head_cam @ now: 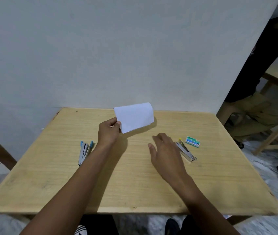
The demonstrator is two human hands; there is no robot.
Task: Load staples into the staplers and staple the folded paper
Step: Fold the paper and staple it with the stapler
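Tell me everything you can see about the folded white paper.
The folded paper is plain white with no print visible. It looks like thin sheet paper, doubled over so that the rounded fold runs along its right end and the loose edges face left. The left hand pinches its left edge near the lower corner. The paper appears lifted and tilted over the far middle of the wooden table, casting a shadow below it. Nothing else touches it.

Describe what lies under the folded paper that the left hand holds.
Under the folded paper, pinched by the left hand, only wooden table and the paper's shadow show. The table strip behind the sheet is hidden.
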